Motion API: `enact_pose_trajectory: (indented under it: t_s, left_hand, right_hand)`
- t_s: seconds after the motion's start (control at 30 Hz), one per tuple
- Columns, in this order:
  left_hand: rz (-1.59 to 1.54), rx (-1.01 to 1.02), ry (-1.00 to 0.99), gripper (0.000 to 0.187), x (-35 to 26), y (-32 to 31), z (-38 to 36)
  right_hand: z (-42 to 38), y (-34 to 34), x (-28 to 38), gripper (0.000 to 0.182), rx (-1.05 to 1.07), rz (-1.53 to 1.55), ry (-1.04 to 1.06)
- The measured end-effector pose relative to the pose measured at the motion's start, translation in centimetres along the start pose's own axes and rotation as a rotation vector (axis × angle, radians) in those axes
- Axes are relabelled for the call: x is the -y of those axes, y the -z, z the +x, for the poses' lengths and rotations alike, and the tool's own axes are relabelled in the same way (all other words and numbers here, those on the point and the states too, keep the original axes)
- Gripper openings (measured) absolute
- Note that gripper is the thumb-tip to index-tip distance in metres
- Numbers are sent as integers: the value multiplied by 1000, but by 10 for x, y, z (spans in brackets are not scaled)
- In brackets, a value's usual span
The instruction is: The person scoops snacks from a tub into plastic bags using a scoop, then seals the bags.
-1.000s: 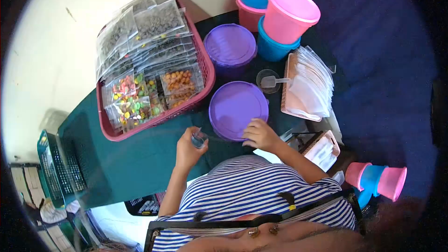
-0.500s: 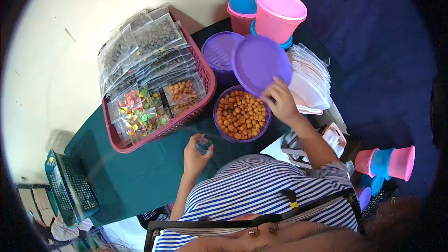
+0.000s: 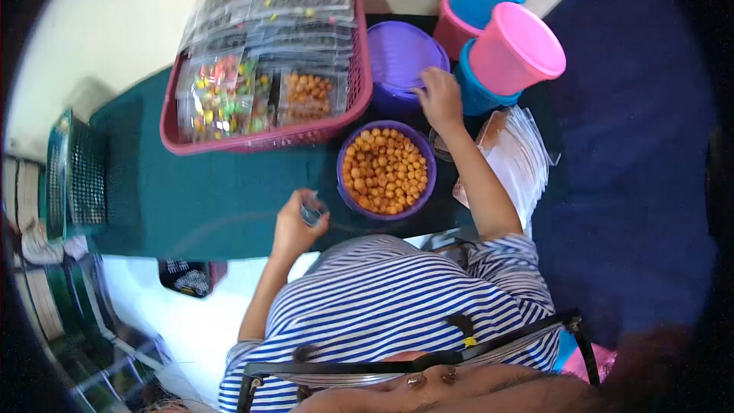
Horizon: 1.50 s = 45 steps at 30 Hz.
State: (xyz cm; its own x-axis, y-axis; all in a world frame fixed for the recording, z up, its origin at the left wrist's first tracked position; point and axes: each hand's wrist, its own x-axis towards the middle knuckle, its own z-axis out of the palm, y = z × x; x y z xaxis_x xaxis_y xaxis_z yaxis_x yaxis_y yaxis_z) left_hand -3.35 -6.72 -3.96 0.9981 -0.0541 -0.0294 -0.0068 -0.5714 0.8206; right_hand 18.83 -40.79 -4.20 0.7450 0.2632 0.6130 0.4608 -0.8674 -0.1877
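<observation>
My left hand is closed around a small clear cup at the table's front edge. Right of it stands an open purple tub full of round orange snacks. My right hand reaches past this tub, fingers slightly bent and apart, at the right edge of a purple lid. That lid lies on a second purple tub behind the open one. Whether my fingertips touch the lid is not clear.
A pink basket holds bagged snacks and sweets. Pink and blue tubs are stacked at the back right, with a fan of clear bags in front. A green basket stands far left.
The view has shifted. My right hand has moved back and left from above the open tub's edge, and the purple lid it held now lies on the rear tub. My left hand still holds the cup.
</observation>
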Motion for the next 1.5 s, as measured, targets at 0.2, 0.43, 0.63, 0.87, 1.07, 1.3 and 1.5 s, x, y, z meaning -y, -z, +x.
enact_pose_trajectory:
  t_s: [0.2, 0.43, 0.63, 0.87, 1.07, 1.3, 1.5]
  left_hand:
    - [-78, -234, 146, 52, -1, -42, -1]
    - [-87, -322, 263, 56, -3, -83, 11]
    - [-77, -350, 376, 51, -16, -89, 17]
    - [-158, -329, 429, 45, -19, -91, 13]
    - [-164, -320, 425, 45, -20, -92, 15]
    - [-143, -338, 380, 43, -12, -97, 12]
    - [-174, -362, 353, 43, -16, -98, 11]
  right_hand:
    - [-113, 54, -32, 37, 553, -224, -294]
    - [-153, 44, -62, 40, 640, -393, -67]
    - [-171, 15, -90, 16, 633, -381, 32]
    - [-166, 14, -91, 19, 685, -413, 115]
    - [-160, -2, -110, 22, 614, -547, 73]
    - [-140, -2, -116, 19, 858, -511, -54]
    - [-72, 116, -40, 14, 583, -100, -175]
